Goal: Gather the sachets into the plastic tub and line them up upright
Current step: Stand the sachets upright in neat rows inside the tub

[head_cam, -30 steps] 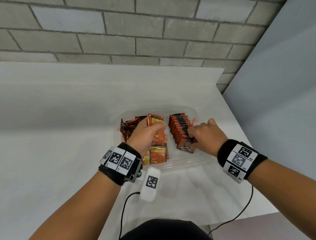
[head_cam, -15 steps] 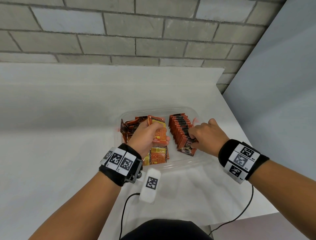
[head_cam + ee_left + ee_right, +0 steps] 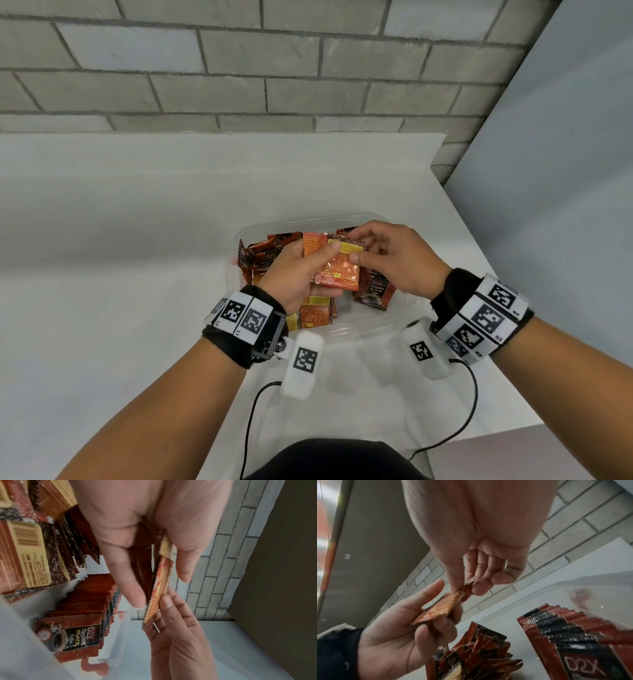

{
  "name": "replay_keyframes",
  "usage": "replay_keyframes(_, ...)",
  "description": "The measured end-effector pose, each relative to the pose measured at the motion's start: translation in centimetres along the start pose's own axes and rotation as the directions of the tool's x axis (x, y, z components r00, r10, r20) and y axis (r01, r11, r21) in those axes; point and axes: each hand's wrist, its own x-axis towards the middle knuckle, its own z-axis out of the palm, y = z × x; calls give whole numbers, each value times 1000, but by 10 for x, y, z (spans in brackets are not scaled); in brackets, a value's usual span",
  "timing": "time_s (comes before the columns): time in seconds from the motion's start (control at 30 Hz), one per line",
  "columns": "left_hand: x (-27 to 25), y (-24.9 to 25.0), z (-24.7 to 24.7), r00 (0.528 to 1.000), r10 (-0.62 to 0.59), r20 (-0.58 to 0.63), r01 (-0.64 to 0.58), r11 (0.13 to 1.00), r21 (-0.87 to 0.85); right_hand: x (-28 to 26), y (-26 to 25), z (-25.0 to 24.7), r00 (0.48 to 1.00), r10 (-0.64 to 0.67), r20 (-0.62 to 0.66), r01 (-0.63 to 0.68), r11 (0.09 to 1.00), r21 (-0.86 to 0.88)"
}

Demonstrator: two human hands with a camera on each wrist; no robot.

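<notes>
Above the clear plastic tub [image 3: 371, 320] at table centre, my left hand [image 3: 294, 274] grips orange foil sachets [image 3: 337, 270] while my right hand [image 3: 394, 257] pinches one at their 1 o'clock corner; next I'd guess it slots upright into the dark-red sachet row [image 3: 565, 627] at 3 o'clock.

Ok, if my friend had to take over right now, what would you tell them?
Left hand: holds a small stack of orange sachets above the tub.
Right hand: pinches the top corner of that stack.
Done: a neat row of dark sachets stands upright on the tub's right side.
Left: a jumbled pile lies at the tub's far left, and more orange sachets lie flat near the front. Stand the held stack up in the tub, then line up the rest.
</notes>
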Motion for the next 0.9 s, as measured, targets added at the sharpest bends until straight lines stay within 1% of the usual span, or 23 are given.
replay_keyframes(0.07,-1,1,-3,999,-34,-15,33,996,-79,2,-1,-2,998,-9,-63,10,1000,23)
replay_keyframes(0.13,-2,1,-7,998,-60,-23,54,977,-207,2,-3,-8,986,-42,-163,44,999,13)
replay_keyframes(0.2,-2,2,-11,998,-60,-32,49,958,-284,-1,-6,-12,956,-115,-271,117,993,-8)
replay_keyframes(0.23,-2,2,-11,998,-56,-36,43,951,-305,-3,-8,-12,939,-173,-296,168,985,-43)
replay_keyframes(0.27,-2,3,-10,998,-49,-29,38,948,-317,-5,-10,-11,927,-242,-286,223,970,-101)
replay_keyframes(0.3,-3,5,-9,999,-40,-13,33,945,-326,-7,-10,-7,922,-304,-240,270,949,-165)
replay_keyframes(0.33,-3,6,-7,1000,-26,-1,24,946,-324,-8,-10,-3,923,-345,-173,306,927,-216)
replay_keyframes(0.37,-4,7,-5,1000,-7,7,9,950,-311,-10,-8,1,928,-357,-101,325,913,-246)
replay_keyframes(0.4,-4,7,-4,1000,18,5,-16,961,-276,-10,-8,3,936,-350,-45,328,908,-260)
replay_keyframes(0.5,-3,4,-5,995,95,-21,-96,987,-131,-10,-12,-3,963,-260,68,268,928,-259)
replay_keyframes(0.53,-3,3,-6,994,110,-28,-113,988,-105,-9,-13,-5,966,-246,76,257,935,-245)
replay_keyframes(0.57,-3,4,-6,993,117,-27,-119,988,-102,-9,-14,-7,968,-243,55,250,941,-228)
replay_keyframes(0.67,-3,4,-7,992,123,-11,-124,989,-83,-7,-15,-9,961,-266,-75,243,942,-232)
replay_keyframes(0.7,-3,5,-6,992,124,3,-124,990,-68,-6,-15,-9,961,-262,-94,233,941,-246)
replay_keyframes(0.77,-3,5,-4,992,125,31,-124,992,-26,-4,-16,-7,967,-241,-81,213,941,-264)
replay_keyframes(0.9,-2,3,1,991,121,58,-125,990,59,-2,-20,-8,983,-184,-2,174,937,-304)
